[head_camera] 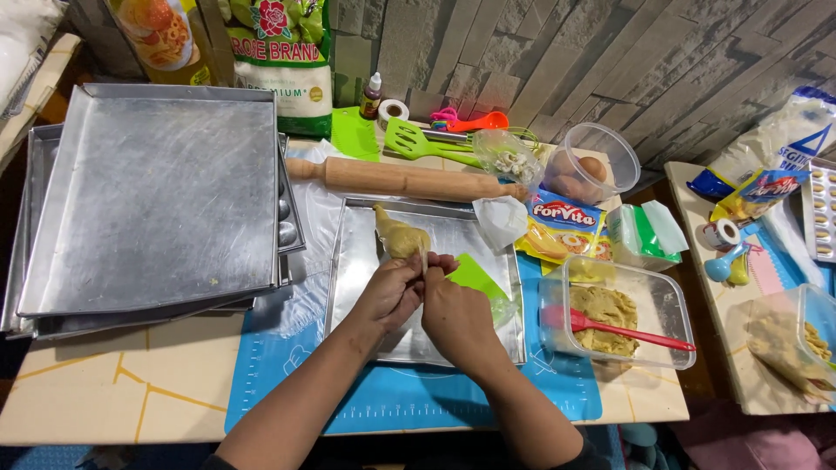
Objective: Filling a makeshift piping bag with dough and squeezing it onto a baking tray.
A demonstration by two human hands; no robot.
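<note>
- A piping bag [401, 237] of yellowish dough lay over the upper left part of a metal tray [361, 261], its filled end pointing up and away from the person.
- The left hand [392, 292] pinched the bag's near end, fingers curled tight on the plastic.
- The right hand [455, 313] met it at the same spot, fingertips closed on the bag's twisted end; the two hands touched.
- A green scraper [475, 277] lay on the tray just beside the right hand.
- The tray sat on a blue mat [287, 348] spread over the table [113, 383].
- A rolling pin [405, 180] lay across the table just beyond the tray's far edge.
- Left of the tray, a stack of large pans [152, 200] stood, the top one turned bottom up.
- Right of the tray, a clear box [675, 313] held more dough [605, 318], with a red spatula [636, 333] resting in it, handle over the right rim.
- Beyond the box lay a yellow packet [562, 231], and farther back a round tub [601, 161] of eggs.
- A green slotted turner [418, 141] and a rice bag [283, 57] stood near the stone-patterned wall.
- Well apart on the right, a second table [714, 305] carried packets, a blue measuring spoon [723, 264] and another box [797, 339] of dough.
</note>
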